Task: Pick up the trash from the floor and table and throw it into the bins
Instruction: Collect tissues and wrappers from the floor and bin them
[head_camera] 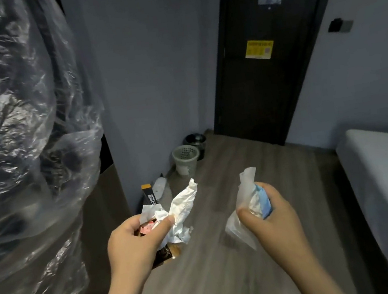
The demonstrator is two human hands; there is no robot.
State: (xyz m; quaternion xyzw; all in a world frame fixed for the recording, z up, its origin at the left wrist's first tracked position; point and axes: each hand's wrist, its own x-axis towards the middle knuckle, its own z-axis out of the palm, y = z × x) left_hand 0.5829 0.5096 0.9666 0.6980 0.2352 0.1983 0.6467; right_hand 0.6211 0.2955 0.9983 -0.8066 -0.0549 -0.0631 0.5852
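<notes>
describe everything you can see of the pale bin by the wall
The pale bin is round, tapers toward its base and looks like plastic. Its upper wall is a grid of small holes; the lower part is solid. It stands upright on the wood-look floor close to the grey wall, with a dark bin just behind it; whether they touch cannot be told.

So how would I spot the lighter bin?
Find the dark door at the room's far end. Left of its foot, by the wall, stand two bins. Yours is the nearer pale bin with a perforated side; the black bin sits behind.
</notes>
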